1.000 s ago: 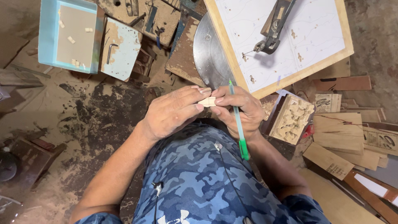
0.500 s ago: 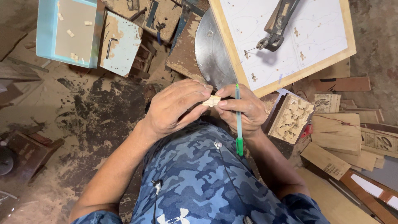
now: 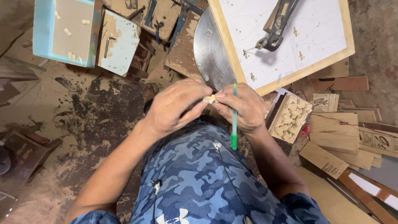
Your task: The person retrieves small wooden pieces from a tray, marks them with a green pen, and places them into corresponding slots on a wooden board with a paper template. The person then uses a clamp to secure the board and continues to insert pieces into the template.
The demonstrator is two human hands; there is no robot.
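2 hands met over the lap: the left hand (image 3: 176, 108) and right hand (image 3: 242, 108) pinched a small wooden piece (image 3: 209, 99), its shape mostly hidden. The right also clasped a green pen (image 3: 234, 118), tip-end up, cap toward the body.

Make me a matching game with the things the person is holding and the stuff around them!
Things:
1. small wooden piece
2. green pen
3. blue tray
4. box of wooden cutouts

Places:
A. far left, at the top of the view
B. in the right hand, pointing down
C. on the floor, just right of the right hand
D. pinched between the fingertips of the left hand and the right hand

Pairs: 1-D, 2-B, 3-A, 4-C
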